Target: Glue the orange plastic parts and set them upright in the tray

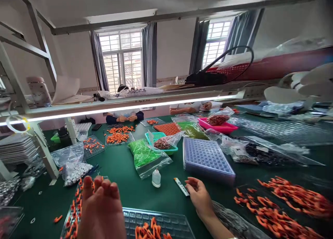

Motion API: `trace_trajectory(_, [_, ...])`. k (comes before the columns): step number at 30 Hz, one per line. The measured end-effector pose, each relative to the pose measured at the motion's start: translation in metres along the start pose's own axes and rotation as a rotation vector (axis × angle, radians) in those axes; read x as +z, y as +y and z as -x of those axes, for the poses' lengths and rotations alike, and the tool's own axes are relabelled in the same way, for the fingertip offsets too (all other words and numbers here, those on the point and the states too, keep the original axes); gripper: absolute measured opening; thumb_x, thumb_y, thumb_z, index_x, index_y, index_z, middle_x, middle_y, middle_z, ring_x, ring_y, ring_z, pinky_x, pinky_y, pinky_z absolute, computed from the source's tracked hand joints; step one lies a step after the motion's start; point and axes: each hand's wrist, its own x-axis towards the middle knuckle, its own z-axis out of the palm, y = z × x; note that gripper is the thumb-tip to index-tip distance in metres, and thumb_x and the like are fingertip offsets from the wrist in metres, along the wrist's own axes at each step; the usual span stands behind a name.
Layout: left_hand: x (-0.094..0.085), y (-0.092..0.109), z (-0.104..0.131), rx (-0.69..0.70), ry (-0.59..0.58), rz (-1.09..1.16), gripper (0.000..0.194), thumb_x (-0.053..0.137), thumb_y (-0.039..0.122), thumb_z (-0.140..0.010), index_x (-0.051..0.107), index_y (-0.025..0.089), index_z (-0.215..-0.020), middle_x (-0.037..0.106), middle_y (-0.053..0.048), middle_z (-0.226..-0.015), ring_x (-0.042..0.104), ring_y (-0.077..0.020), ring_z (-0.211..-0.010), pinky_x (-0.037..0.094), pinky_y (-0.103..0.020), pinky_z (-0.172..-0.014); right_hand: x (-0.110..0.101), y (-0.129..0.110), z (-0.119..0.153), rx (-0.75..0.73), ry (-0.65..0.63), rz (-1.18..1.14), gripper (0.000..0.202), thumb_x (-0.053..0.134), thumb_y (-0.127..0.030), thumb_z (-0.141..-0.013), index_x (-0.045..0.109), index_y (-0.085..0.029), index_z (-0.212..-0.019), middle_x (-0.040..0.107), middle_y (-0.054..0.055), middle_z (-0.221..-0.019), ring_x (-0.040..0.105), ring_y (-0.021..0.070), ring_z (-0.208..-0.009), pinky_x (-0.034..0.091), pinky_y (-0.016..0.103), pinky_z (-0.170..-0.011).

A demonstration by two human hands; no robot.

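- Left hand (100,206): raised close to the camera at 7 o'clock, fingers bunched together, tips up. Whether it pinches anything cannot be told. Below it lies the clear plastic grid tray (166,223) carrying small orange rubber parts (151,232).
- Right hand (199,195): at 5 o'clock, fingers loosely curled, released, holding nothing, fingertips just beside a small white flat tool with dark markings (181,187).
- Risk: the raised left hand blocks sight of the tray's left edge; loose orange parts there could be knocked onto the green table cover (122,169).
- Risk: the small white squeeze bottle (156,178) stands upright near 12 o'clock of the tray; a forward reach could tip it.
- Risk: the heap of orange parts (283,207) at 3 o'clock lies near the right forearm; a sweep would scatter it.
- The blue-lilac empty grid tray (208,159) sits at 1 o'clock, apart from both hands.
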Motion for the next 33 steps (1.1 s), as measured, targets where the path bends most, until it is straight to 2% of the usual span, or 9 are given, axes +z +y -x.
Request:
trace_trajectory(3, [0.007, -0.023, -0.001, -0.08, -0.061, -0.043, 0.029, 0.06, 0.0, -0.077, 0.066, 0.019, -0.098, 0.064, -0.004, -0.08, 0.062, -0.0144, -0.062, 0.053, -0.026, -0.056, 0.0, 0.002, 0.0, 0.039, -0.023, -0.014, 0.026, 0.063, -0.03, -0.098, 0.061, -0.014, -0.119, 0.063, 0.008, -0.113, 0.066, 0.0213, -0.092, 0.057, 0.039, -0.078])
trace_trajectory(5, [0.007, -0.038, -0.003, -0.186, -0.089, -0.069, 0.037, 0.059, -0.003, -0.068, 0.063, 0.018, -0.098, 0.061, -0.001, -0.075, 0.06, -0.011, -0.056, 0.05, -0.021, -0.053, 0.001, 0.005, -0.001, 0.057, -0.037, -0.02, 0.025, 0.062, -0.03, -0.098, 0.061, -0.014, -0.118, 0.064, 0.008, -0.111, 0.066, 0.0208, -0.09, 0.057, 0.038, -0.077])
trace_trajectory(9, [0.005, -0.052, -0.001, -0.197, -0.101, -0.078, 0.038, 0.057, -0.003, -0.068, 0.058, 0.016, -0.101, 0.06, -0.001, -0.075, 0.06, -0.009, -0.057, 0.05, -0.018, -0.054, 0.002, 0.01, -0.005, 0.085, -0.044, -0.027, 0.024, 0.062, -0.03, -0.098, 0.061, -0.014, -0.116, 0.064, 0.007, -0.109, 0.066, 0.0202, -0.089, 0.057, 0.037, -0.076])
trace_trajectory(14, [0.003, -0.052, 0.002, -0.182, -0.118, -0.102, 0.036, 0.054, -0.003, -0.073, 0.057, 0.016, -0.104, 0.059, -0.002, -0.077, 0.06, -0.0088, -0.057, 0.051, -0.018, -0.054, 0.003, 0.016, -0.009, 0.103, -0.047, -0.031, 0.023, 0.063, -0.029, -0.098, 0.062, -0.014, -0.116, 0.064, 0.007, -0.109, 0.066, 0.0203, -0.089, 0.057, 0.037, -0.076])
trace_trajectory(22, [-0.001, -0.052, 0.004, -0.167, -0.146, -0.087, 0.032, 0.055, -0.001, -0.073, 0.056, 0.016, -0.1, 0.059, -0.002, -0.075, 0.059, -0.0089, -0.056, 0.052, -0.018, -0.054, 0.005, 0.019, -0.01, 0.104, -0.058, -0.021, 0.022, 0.063, -0.027, -0.098, 0.062, -0.014, -0.115, 0.064, 0.007, -0.109, 0.066, 0.0204, -0.09, 0.057, 0.037, -0.077])
trace_trajectory(26, [-0.001, -0.048, 0.006, -0.158, -0.165, -0.074, 0.036, 0.058, 0.0, -0.068, 0.056, 0.017, -0.099, 0.059, -0.002, -0.075, 0.059, -0.0095, -0.058, 0.054, -0.019, -0.056, 0.004, 0.018, -0.01, 0.105, -0.072, 0.001, 0.022, 0.063, -0.027, -0.098, 0.062, -0.014, -0.115, 0.064, 0.007, -0.11, 0.066, 0.0208, -0.091, 0.058, 0.038, -0.077])
trace_trajectory(33, [0.001, -0.041, 0.013, -0.145, -0.208, -0.039, 0.039, 0.059, 0.0, -0.055, 0.06, 0.016, -0.09, 0.055, 0.001, -0.07, 0.055, -0.0084, -0.056, 0.054, -0.018, -0.056, 0.006, 0.016, -0.01, 0.109, -0.079, 0.069, 0.014, 0.064, -0.02, -0.096, 0.063, -0.013, -0.109, 0.066, 0.004, -0.1, 0.067, 0.0189, -0.086, 0.058, 0.035, -0.074])
